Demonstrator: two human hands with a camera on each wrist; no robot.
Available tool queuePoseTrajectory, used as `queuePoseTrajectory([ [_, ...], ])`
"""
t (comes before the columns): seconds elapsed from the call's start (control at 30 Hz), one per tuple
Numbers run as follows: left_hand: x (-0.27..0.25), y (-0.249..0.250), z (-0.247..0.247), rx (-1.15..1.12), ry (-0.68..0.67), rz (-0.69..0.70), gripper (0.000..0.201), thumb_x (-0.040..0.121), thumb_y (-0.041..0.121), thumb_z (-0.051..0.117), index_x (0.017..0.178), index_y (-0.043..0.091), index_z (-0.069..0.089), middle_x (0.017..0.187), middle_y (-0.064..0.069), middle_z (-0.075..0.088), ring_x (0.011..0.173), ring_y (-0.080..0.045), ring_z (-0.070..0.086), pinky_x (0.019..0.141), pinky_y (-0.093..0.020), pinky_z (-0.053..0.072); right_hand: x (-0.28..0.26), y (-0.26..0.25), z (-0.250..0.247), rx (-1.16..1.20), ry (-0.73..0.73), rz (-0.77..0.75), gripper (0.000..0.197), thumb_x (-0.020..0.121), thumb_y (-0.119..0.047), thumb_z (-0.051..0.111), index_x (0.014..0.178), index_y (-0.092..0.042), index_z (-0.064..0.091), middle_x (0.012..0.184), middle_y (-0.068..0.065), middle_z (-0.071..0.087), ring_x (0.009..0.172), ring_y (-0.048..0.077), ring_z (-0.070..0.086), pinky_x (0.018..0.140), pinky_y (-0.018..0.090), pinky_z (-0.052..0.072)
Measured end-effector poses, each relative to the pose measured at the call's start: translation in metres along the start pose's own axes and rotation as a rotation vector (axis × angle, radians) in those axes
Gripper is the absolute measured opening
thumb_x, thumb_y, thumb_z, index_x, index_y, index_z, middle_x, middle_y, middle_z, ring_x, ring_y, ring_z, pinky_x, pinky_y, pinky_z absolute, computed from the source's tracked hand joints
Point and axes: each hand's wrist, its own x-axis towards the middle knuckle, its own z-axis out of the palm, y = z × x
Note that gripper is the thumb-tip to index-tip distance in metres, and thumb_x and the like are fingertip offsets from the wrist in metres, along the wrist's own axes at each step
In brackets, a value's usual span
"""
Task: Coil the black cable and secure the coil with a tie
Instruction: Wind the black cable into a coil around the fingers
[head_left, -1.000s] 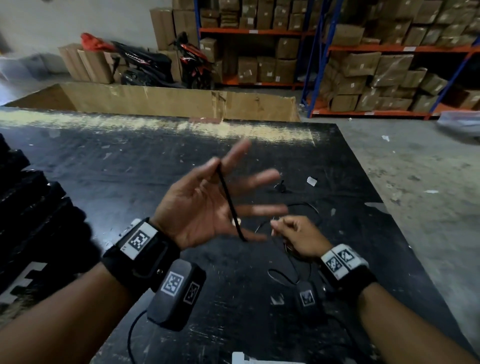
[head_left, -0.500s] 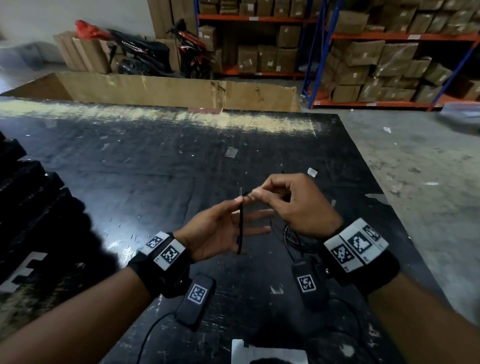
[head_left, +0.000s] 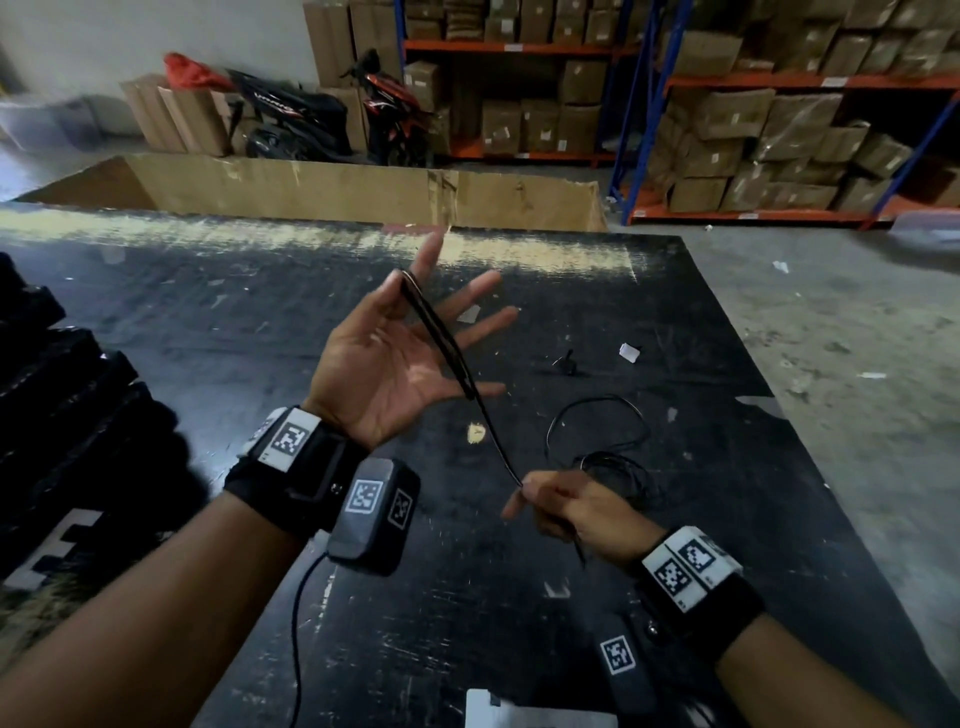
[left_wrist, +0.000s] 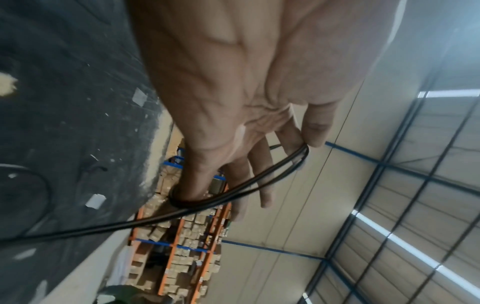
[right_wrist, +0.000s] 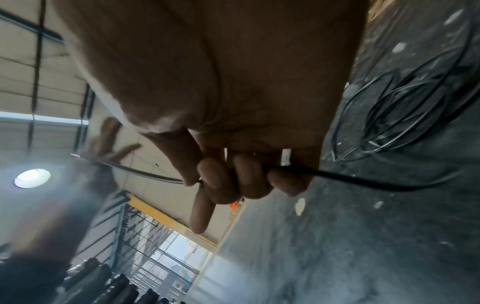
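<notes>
We work above a black tabletop (head_left: 218, 322) whose far edge meets a long cardboard wall (head_left: 332, 187) and whose right edge drops to the concrete floor (head_left: 831, 322); the surface ahead of our hands lies broad, marked only by paper scraps (head_left: 628, 351) and a small black tie (head_left: 567, 362) lying well apart from both hands. Stacked black items (head_left: 57, 395) crowd the left side. Our left hand (head_left: 400, 358) is raised palm up, fingers spread and straight; the black cable (head_left: 447, 343) loops around the thumb and little finger, crossing the palm in 2 or more strands. From there it runs down to our right hand (head_left: 571, 512), whose fingers curl around it while the index finger points out. Beyond the right hand the slack lies in loose loops on the table, just beside the wrist
</notes>
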Motion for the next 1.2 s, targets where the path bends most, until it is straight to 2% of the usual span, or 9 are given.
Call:
queuePoseTrajectory([
  [0.17,-0.008,-0.003,0.013,-0.072,-0.164,-0.103,0.047,0.105,0.043,0.032,0.15,0.039,0.045,0.159,-0.016,0.045,0.152,-0.046,0.03,0.106,-0.087,0.004,0.015,0.008,-0.014,-0.002,0.204,0.079,0.035,0.105,-0.02,0.05,0.074,-0.011,0.064,0.039,-0.013,0.038,0.034,-0.001,0.03,0.037,0.015,0.025],
  [0.3,-0.021,-0.036,0.017,-0.043,-0.24,-0.295,0.048,0.104,0.041,0.033,0.149,0.038,0.048,0.156,-0.019,0.049,0.152,-0.051,0.024,0.114,-0.081,0.004,0.032,-0.018,-0.037,-0.102,0.375,-0.047,0.031,0.099,-0.016,0.061,0.069,-0.015,0.064,0.051,-0.007,0.051,0.044,0.002,0.043,0.045,0.015,0.034],
  [0.43,-0.028,-0.064,0.008,0.087,-0.208,-0.477,0.052,0.101,0.04,0.042,0.153,0.037,0.044,0.159,-0.018,0.047,0.148,-0.045,0.038,0.115,-0.064,0.026,0.037,-0.074,-0.049,-0.301,0.282,-0.149,0.023,0.093,-0.022,0.071,0.074,-0.008,0.072,0.055,-0.01,0.062,0.05,-0.003,0.052,0.054,0.015,0.04],
  [0.53,-0.029,-0.07,-0.001,0.191,-0.118,-0.529,0.052,0.101,0.042,0.043,0.153,0.039,0.045,0.157,-0.014,0.051,0.146,-0.039,0.044,0.115,-0.061,0.027,0.035,-0.105,-0.051,-0.426,0.239,-0.188,0.029,0.085,-0.036,0.078,0.067,-0.014,0.073,0.058,0.003,0.064,0.056,0.013,0.051,0.057,0.03,0.04],
  [0.63,-0.028,-0.07,-0.011,0.251,-0.006,-0.521,0.051,0.1,0.043,0.045,0.151,0.041,0.047,0.155,-0.01,0.055,0.145,-0.034,0.048,0.105,-0.056,0.037,0.028,-0.123,-0.044,-0.449,0.214,-0.215,0.032,0.086,-0.034,0.078,0.07,-0.006,0.075,0.057,0.015,0.062,0.052,0.013,0.046,0.053,0.027,0.036],
  [0.83,-0.021,-0.055,-0.022,0.346,0.192,-0.323,0.046,0.103,0.043,0.04,0.147,0.044,0.052,0.143,-0.004,0.066,0.136,-0.028,0.058,0.103,-0.062,0.036,0.003,-0.125,-0.014,-0.337,0.198,-0.286,0.024,0.101,-0.019,0.059,0.097,-0.004,0.077,0.052,-0.011,0.06,0.043,-0.001,0.048,0.051,0.013,0.037],
  [0.9,-0.016,-0.046,-0.021,0.294,0.232,-0.234,0.047,0.1,0.043,0.043,0.145,0.046,0.053,0.137,-0.004,0.07,0.131,-0.027,0.062,0.108,-0.064,0.034,-0.003,-0.112,0.001,-0.184,0.156,-0.284,0.027,0.105,-0.016,0.05,0.11,-0.002,0.072,0.053,0.002,0.059,0.039,0.001,0.045,0.047,0.011,0.037],
  [0.97,-0.011,-0.034,-0.021,0.236,0.234,-0.161,0.047,0.102,0.043,0.041,0.148,0.045,0.05,0.147,-0.009,0.062,0.14,-0.035,0.053,0.115,-0.071,0.029,-0.005,-0.093,0.012,-0.056,0.135,-0.271,0.031,0.107,-0.014,0.042,0.117,-0.001,0.069,0.053,0.013,0.056,0.035,0.003,0.039,0.042,0.013,0.034],
  [1.2,-0.002,0.005,-0.004,0.083,0.091,-0.011,0.048,0.108,0.045,0.027,0.154,0.043,0.037,0.163,-0.016,0.042,0.148,-0.042,0.041,0.107,-0.086,0.019,0.004,-0.023,0.017,0.043,0.062,-0.141,0.037,0.108,-0.022,0.041,0.104,-0.004,0.073,0.058,0.01,0.046,0.042,0.004,0.043,0.044,0.016,0.03],
])
